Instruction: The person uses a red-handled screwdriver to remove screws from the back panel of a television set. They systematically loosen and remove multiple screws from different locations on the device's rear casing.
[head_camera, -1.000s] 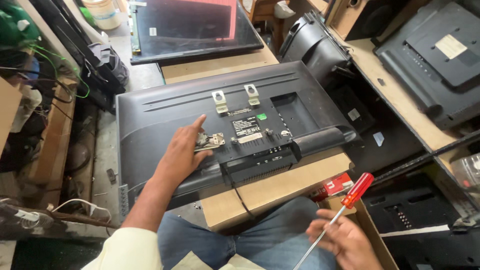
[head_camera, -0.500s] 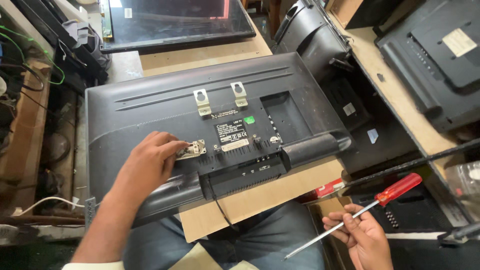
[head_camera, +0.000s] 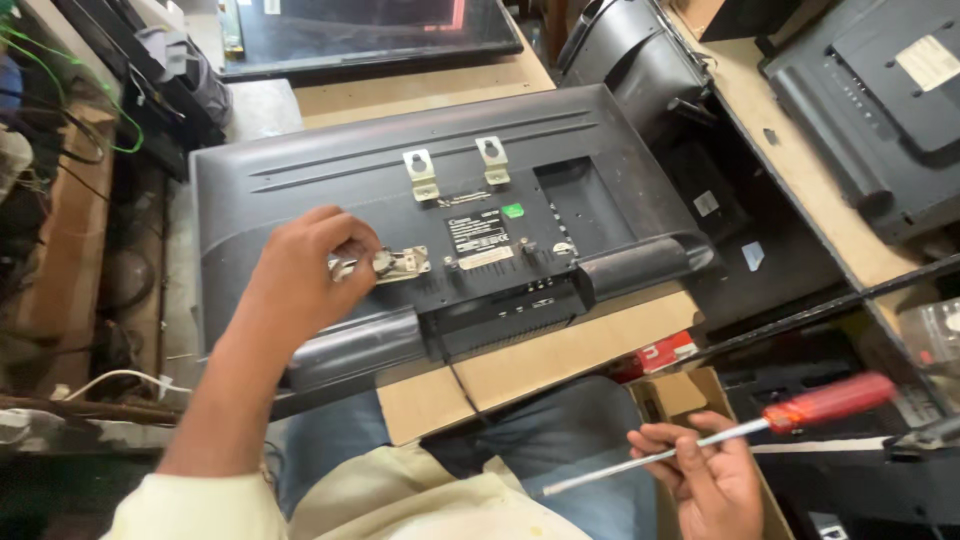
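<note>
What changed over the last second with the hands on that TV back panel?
The left hand curled from flat on the TV back panel to pinching the small metal bracket. The right hand slid down the screwdriver onto its shaft. The panel still lies face down; the upper brackets are unchanged.

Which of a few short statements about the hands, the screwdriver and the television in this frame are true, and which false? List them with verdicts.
1. The left hand rests on the back of the flat television, at a small metal bracket. True.
2. The right hand holds a screwdriver with a blue handle. False: the handle is red.
3. The screwdriver tip is on a screw in the television. False: the tool is held away from the set, over the lap.
4. The television lies screen side down on a wooden bench. True.
5. Two metal brackets sit near the top edge of the back cover. True.
</note>
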